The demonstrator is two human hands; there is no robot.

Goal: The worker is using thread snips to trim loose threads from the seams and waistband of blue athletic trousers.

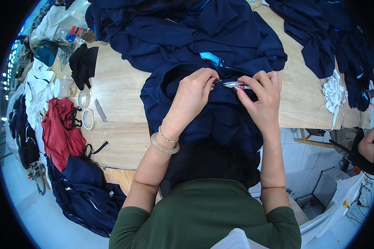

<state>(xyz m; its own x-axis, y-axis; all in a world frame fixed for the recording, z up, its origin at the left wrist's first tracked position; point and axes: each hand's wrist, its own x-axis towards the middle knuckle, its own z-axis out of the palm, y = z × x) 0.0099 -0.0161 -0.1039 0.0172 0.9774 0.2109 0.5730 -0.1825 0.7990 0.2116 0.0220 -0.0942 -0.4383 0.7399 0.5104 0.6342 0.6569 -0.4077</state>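
A navy garment (220,108) lies bunched over the table's front edge and hangs down toward my lap. Thumb and fingers of my left hand (197,85) pinch its upper edge. Close by on the right, my right hand (259,93) is closed around small thread snips (232,84) with silver blades and a red part. Their blades point left, toward the pinched spot. A bright blue strip (211,57) shows on the navy cloth just beyond my hands. Whether a thread lies between the blades is too small to tell.
More navy garments (162,37) cover the back of the wooden table (120,141). To the left are a red garment (62,128), tape rolls (88,119), a grey strip (100,110) and black cloth (84,64). White scraps (333,95) hang at right, near another person's arm (369,143).
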